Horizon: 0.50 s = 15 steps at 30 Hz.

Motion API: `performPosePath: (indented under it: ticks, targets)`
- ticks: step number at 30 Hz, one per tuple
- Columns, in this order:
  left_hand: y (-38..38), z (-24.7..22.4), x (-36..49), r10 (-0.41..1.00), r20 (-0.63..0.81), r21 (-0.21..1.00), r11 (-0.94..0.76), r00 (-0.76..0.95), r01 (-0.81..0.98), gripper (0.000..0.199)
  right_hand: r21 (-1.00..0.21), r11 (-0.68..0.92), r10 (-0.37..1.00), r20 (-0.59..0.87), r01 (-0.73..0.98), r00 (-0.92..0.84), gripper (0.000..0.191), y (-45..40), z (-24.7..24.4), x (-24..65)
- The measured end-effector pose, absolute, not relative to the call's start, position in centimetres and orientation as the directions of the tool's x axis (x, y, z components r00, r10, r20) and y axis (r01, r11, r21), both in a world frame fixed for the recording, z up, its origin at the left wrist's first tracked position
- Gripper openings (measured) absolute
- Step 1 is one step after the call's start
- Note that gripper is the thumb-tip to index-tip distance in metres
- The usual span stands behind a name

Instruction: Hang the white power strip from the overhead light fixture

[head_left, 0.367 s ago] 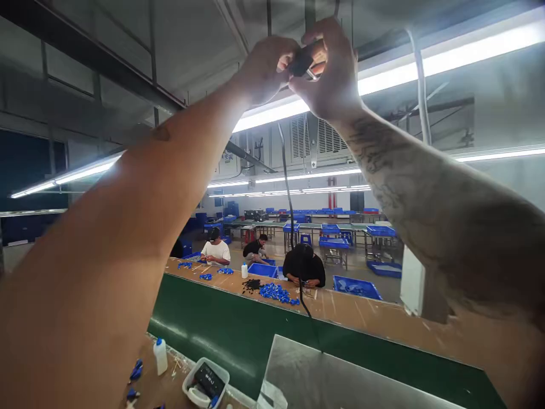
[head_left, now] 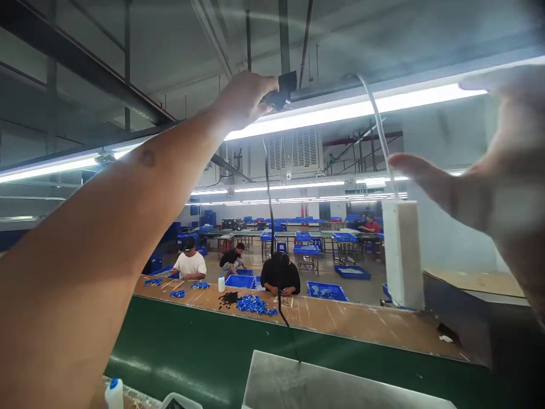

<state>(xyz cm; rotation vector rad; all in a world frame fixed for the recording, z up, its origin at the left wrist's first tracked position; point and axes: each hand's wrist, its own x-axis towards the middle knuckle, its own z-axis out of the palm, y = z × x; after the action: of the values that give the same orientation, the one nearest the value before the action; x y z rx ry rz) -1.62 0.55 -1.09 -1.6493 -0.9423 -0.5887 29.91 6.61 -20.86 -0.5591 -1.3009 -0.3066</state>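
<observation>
My left hand (head_left: 244, 99) is raised overhead and grips a small black plug-like piece (head_left: 281, 91) just under the long ceiling light (head_left: 361, 107). A black cable (head_left: 269, 210) hangs down from that piece towards the bench. My right hand (head_left: 489, 176) is apart from it at the right edge, close to the camera, fingers spread and holding nothing. A white cord (head_left: 377, 125) runs down to a white box (head_left: 402, 253) beside that hand.
A green conveyor belt (head_left: 204, 346) runs across below, with a brown bench (head_left: 349, 321) behind it carrying small blue parts (head_left: 253, 305). A metal plate (head_left: 323, 386) lies near me. Three people sit working beyond the bench among blue crates (head_left: 326, 291). A white bottle (head_left: 114, 395) stands at bottom left.
My right hand has let go of the black piece and swung out to the right, fingers spread. My left hand stays on the piece overhead. The view has shifted to the right.
</observation>
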Motion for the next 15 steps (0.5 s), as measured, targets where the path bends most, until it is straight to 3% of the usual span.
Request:
performPosePath:
  ticks: [2,3,4,5,6,8,12,15]
  targets:
    - [0.9,-1.1,-1.5,0.271,0.809,-0.513,-0.109,0.522,0.851,0.041,-0.287,0.84,0.184,0.949,0.46,0.256,0.109,9.2,-25.3,32.0]
    - [1.1,-1.1,-1.4,0.259,0.821,-0.495,-0.121,0.509,0.861,0.04,-0.432,0.857,0.377,0.897,0.281,0.23,0.102,10.6,-27.2,32.2]
    - [1.2,-1.0,-1.3,0.244,0.831,-0.483,-0.131,0.5,0.866,0.039,-0.626,0.779,0.621,0.779,0.046,0.085,0.097,12.0,-28.9,31.8]
    - [1.4,-1.0,-1.1,0.231,0.837,-0.476,-0.142,0.496,0.868,0.038,-0.752,0.646,0.744,0.659,-0.131,-0.11,0.098,13.2,-30.2,30.9]
    - [1.5,-0.9,-0.9,0.221,0.839,-0.474,-0.154,0.498,0.867,0.037,-0.809,0.547,0.767,0.587,-0.216,-0.258,0.093,14.1,-31.4,29.7]
    - [1.4,-0.9,-0.5,0.217,0.831,-0.483,-0.176,0.512,0.858,0.036,-0.802,0.517,0.733,0.595,-0.3,-0.33,0.074,15.2,-32.7,26.6]
    - [0.9,-1.0,-0.1,0.246,0.807,-0.509,-0.173,0.537,0.843,0.038,-0.659,0.588,0.655,0.728,-0.469,-0.203,0.05,15.7,-32.0,22.1]
    - [0.6,-1.0,-0.3,0.261,0.783,-0.552,-0.127,0.565,0.824,0.04,-0.606,0.707,0.605,0.785,-0.365,-0.131,0.048,16.3,-29.7,21.8]
